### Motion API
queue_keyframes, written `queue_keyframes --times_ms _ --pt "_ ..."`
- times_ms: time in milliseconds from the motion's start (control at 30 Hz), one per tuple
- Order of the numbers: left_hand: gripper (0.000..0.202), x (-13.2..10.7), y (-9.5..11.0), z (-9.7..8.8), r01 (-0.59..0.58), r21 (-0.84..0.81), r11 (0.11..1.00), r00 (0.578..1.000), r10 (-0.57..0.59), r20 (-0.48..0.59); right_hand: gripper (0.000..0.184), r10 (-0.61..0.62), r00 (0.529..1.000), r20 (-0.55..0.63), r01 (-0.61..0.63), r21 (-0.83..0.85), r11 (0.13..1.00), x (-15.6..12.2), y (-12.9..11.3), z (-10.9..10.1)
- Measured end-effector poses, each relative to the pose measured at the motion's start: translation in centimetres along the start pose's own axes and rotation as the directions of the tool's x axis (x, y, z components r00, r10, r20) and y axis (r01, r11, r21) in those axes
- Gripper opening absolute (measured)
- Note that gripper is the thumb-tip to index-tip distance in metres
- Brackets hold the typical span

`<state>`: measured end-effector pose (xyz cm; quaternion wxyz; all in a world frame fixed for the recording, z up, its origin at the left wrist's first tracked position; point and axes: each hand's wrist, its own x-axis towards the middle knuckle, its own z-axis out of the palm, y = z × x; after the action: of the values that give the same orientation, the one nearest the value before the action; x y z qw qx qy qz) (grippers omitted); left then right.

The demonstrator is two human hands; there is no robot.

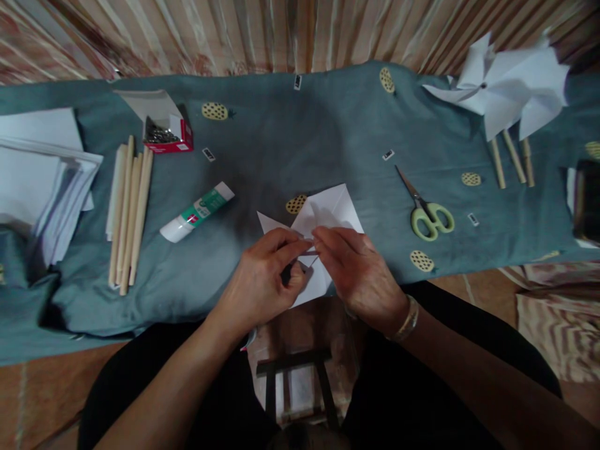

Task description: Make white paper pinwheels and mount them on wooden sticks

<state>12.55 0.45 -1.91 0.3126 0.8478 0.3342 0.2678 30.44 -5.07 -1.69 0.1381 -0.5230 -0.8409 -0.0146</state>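
Note:
A folded white paper piece [328, 209] with pointed flaps lies at the near edge of the blue-green cloth [290, 137]. My left hand [265, 275] pinches its centre from the left, fingers closed on the paper. My right hand [359, 269], a bangle on its wrist, presses and pinches the same centre from the right. The fingertips of both hands meet at the paper's middle. The lower flaps are partly hidden under my hands.
Green-handled scissors [426, 209] lie to the right. A glue tube [197, 212], several wooden sticks [129, 209], a red box of pins [169, 131] and stacked white paper [42, 169] are on the left. Finished white pinwheels [506, 87] lie at the far right.

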Motion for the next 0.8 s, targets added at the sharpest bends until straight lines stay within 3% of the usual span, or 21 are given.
queue_keyframes --times_ms 300,500,700,800 --pt "0.031 -0.5 -0.2 -0.4 0.000 0.042 0.999 1.000 0.001 -0.017 0.033 -0.017 1.000 0.016 0.016 0.049 0.999 0.3 -0.1 0.0" --pt "0.030 -0.4 -0.2 -0.5 -0.043 0.074 0.996 0.999 0.045 -0.024 0.030 0.139 0.986 0.094 -0.157 0.223 0.962 1.6 -1.2 -0.1" --pt "0.030 -0.4 -0.5 -0.3 -0.049 0.045 0.998 0.999 0.049 -0.004 0.030 0.023 1.000 0.005 -0.023 0.129 0.991 0.4 0.0 0.0" --pt "0.030 -0.4 -0.6 -0.4 -0.038 0.037 0.999 0.999 0.038 0.001 0.031 0.064 0.997 -0.051 -0.057 0.139 0.989 -0.7 0.8 0.4"
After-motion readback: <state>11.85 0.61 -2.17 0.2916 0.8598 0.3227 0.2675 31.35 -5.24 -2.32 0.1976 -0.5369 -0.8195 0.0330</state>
